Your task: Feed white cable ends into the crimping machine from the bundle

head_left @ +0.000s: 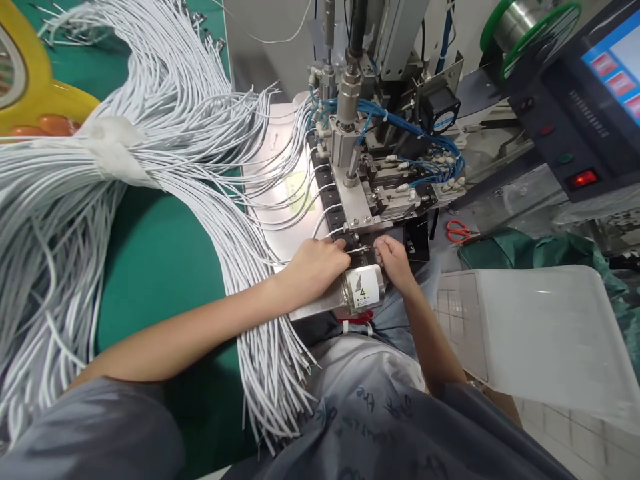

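My left hand [317, 267] is closed around a white cable [356, 251] at the front of the machine, and the cable's end points to the right. Close to that end, my right hand [393, 259] has its fingers pinched together; whatever they hold is too small to make out. Several other white cables lie in slots of a black fixture block [330, 198] beneath the soldering machine [349, 153]. Below my hands sits a small pack with a white label [364, 288]. A large bundle of white cables [200, 200] spreads to the left, bound with a white wrap [120, 152].
A green mat [160, 253] covers the table at left, with a yellow object [35, 87] at its back. On the right are a control box with a screen [575, 113], a solder wire spool [525, 33], red-handled scissors [457, 231] and a white plastic tray [550, 327].
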Tool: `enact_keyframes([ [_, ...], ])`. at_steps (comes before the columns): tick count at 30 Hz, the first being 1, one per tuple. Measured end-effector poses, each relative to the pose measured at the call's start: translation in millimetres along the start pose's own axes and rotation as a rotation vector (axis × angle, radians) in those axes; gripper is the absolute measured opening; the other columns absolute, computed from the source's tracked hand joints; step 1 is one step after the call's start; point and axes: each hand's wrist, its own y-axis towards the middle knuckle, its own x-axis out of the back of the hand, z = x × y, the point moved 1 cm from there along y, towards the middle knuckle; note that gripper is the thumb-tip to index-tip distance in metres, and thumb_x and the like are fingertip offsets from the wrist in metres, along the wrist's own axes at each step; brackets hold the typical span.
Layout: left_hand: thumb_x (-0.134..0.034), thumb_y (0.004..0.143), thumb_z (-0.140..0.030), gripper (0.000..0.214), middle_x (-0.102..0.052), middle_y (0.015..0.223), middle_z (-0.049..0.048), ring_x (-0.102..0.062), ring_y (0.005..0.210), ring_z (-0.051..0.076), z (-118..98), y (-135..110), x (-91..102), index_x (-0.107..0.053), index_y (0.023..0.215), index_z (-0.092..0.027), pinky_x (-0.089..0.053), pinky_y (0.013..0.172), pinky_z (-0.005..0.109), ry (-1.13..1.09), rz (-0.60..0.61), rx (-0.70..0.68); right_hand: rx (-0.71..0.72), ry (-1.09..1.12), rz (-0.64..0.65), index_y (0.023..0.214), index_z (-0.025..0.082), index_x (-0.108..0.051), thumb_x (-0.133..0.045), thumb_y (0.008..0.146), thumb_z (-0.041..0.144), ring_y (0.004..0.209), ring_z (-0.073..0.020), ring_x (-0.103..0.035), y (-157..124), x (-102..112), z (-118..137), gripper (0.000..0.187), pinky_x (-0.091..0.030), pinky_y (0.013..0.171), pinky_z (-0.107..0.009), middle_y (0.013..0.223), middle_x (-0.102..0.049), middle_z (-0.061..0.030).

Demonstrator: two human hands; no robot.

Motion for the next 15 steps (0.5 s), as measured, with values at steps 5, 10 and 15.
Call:
enact_keyframes([
  [5,-0.049,0.075,-0.007,0.015,-0.061,0.075,0.009,-0.06,0.061,0.021,1,-1,-5.6,-0.062,0.072,-0.012,-0.031,0.045,0.028,0.017,-0.059,-0.003,0.059,-0.033,-0.029,0.061,0.021,-0.043,-0.051,0.079,0.037,0.049,-0.0092,-0.036,1,-2,6,0.026,-0.031,0.047,-0.022,0.052,-0.039,0.0059],
  [10,-0.043,0.078,-0.004,0.022,-0.064,0.075,0.0121,-0.062,0.063,0.021,3,-1,-9.0,-0.064,0.079,-0.01,-0.032,0.048,0.028,0.044,-0.135,0.068,0.194,-0.151,-0.369,0.064,0.02,-0.047,-0.047,0.083,0.033,0.051,-0.0096,-0.04,-36,4,30,0.023,-0.034,0.048,-0.022,0.055,-0.041,0.0049],
  [15,-0.037,0.082,-0.002,0.028,-0.065,0.078,0.0155,-0.064,0.068,0.024,10,3,-9.7,-0.064,0.09,-0.007,-0.031,0.048,0.029,0.103,-0.125,0.17,0.151,-0.225,0.021,0.069,0.019,-0.061,-0.053,0.081,0.028,0.048,-0.0106,-0.049,-102,-44,42,0.017,-0.04,0.049,-0.022,0.053,-0.054,0.0028],
])
